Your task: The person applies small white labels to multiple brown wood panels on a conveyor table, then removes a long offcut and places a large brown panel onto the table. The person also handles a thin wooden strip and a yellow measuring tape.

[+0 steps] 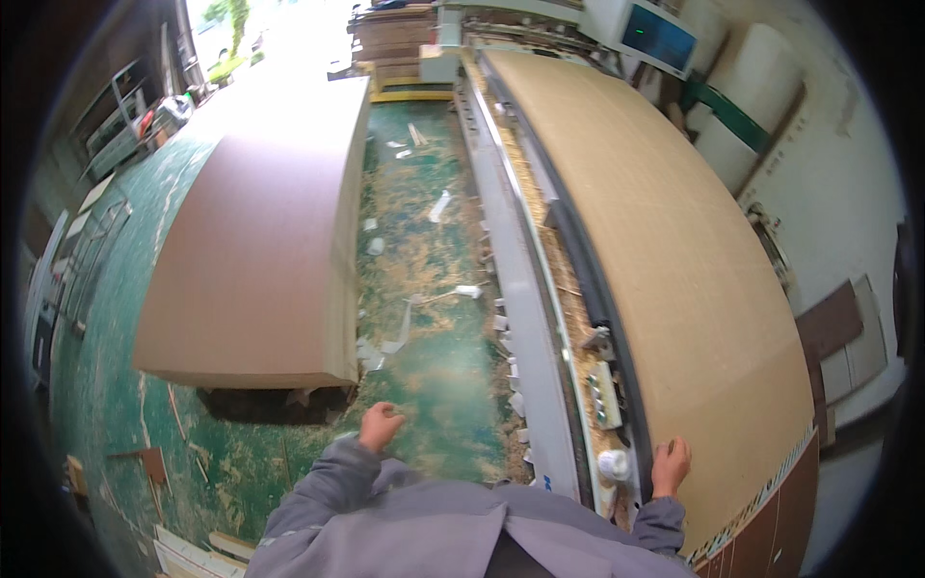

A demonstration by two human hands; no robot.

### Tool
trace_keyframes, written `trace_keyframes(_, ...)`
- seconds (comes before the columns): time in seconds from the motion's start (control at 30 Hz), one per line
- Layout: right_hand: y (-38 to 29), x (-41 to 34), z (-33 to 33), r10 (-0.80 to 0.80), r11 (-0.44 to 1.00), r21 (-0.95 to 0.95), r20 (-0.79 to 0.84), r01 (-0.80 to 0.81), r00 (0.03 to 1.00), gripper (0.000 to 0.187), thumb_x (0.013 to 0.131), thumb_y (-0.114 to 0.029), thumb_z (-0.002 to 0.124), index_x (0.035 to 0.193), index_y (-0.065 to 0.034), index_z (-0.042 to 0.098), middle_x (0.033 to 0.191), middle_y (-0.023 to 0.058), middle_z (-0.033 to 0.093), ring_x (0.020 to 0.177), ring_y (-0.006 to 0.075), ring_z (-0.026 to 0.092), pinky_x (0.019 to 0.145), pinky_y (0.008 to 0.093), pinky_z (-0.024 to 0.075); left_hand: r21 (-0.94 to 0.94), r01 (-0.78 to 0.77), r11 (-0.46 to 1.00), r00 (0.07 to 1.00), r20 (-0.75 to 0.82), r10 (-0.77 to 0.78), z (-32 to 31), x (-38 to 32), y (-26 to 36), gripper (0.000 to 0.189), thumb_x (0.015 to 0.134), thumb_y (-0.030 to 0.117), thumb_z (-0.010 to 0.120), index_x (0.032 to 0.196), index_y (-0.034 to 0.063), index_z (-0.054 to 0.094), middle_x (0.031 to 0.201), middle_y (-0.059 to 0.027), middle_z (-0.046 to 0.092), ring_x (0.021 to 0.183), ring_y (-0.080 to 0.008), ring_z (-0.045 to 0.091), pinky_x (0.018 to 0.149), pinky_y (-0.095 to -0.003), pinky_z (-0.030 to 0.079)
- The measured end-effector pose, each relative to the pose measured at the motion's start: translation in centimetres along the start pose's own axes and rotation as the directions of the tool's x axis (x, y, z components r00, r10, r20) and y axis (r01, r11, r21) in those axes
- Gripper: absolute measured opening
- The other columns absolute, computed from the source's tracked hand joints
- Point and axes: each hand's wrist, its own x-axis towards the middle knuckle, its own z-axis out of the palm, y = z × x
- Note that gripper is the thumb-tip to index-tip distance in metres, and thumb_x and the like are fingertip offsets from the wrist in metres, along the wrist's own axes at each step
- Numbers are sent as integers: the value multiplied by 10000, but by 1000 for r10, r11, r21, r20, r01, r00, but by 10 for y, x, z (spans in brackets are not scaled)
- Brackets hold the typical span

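Observation:
My left hand point(381, 426) hovers over the green floor, close to the near right corner of a tall stack of brown-faced wood panels point(253, 267). Its fingers are curled loosely; whether they hold anything cannot be made out. At the near left edge of a long tan board point(672, 217) on a machine bed is my right hand point(670, 466), its fingers bent together. It may be touching the board; no held object shows. A white roll point(613, 466) lies just left of my right hand, beside a control box with buttons point(604, 396) on the machine's side.
Between stack and machine, sawdust and paper scraps point(439, 206) litter the green floor point(433, 376). The machine's metal rail point(535, 318) runs along its left side. A monitor point(657, 37) stands at the far right. Brown panels point(773, 527) lean at the near right; wood strips point(191, 556) lie near left.

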Motion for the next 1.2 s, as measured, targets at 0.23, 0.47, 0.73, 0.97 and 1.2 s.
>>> trace_keyframes(0.23,-194,-113,142,-380,894,294,95,339,920,377,879,-110,735,1221,36,671,1121,202,672,1024,362,658,919,465,523,528,-164,833,975,-40,218,-148,105,-101,873,744,293,913,1465,-6,521,1427,-239,590,1413,-419,494,1143,-482,457)
trace_keyframes(0.47,-409,-192,339,-478,870,349,770,349,421,531,949,-382,707,1297,19,682,1162,231,725,1060,399,695,930,475,549,679,-417,604,906,258,336,-221,218,-172,1125,739,388,932,1621,32,331,1655,-196,395,1587,-384,273,1288,-513,250)
trace_keyframes(0.73,-620,-230,532,-405,890,440,884,-123,232,698,1027,-442,678,1506,38,513,1424,241,636,1289,332,640,1057,409,514,503,-678,535,717,294,632,-232,260,-227,784,763,307,890,1456,107,581,1515,-155,575,1437,-377,506,1214,-555,360)
trace_keyframes(0.97,-696,-228,589,-494,739,534,844,-411,210,651,1044,-399,679,1473,66,526,1371,171,658,1221,217,634,1022,362,523,475,-719,508,668,269,694,-225,263,-228,632,738,277,905,1257,56,621,1462,-160,617,1448,-428,497,1225,-610,333)
trace_keyframes(1.2,-718,-210,612,-274,731,439,890,-523,364,527,991,-461,730,1152,39,685,1012,94,723,870,167,654,753,377,552,412,-706,576,660,88,746,-172,292,-187,611,775,242,885,1273,60,582,1443,-164,605,1431,-406,511,1217,-601,350)
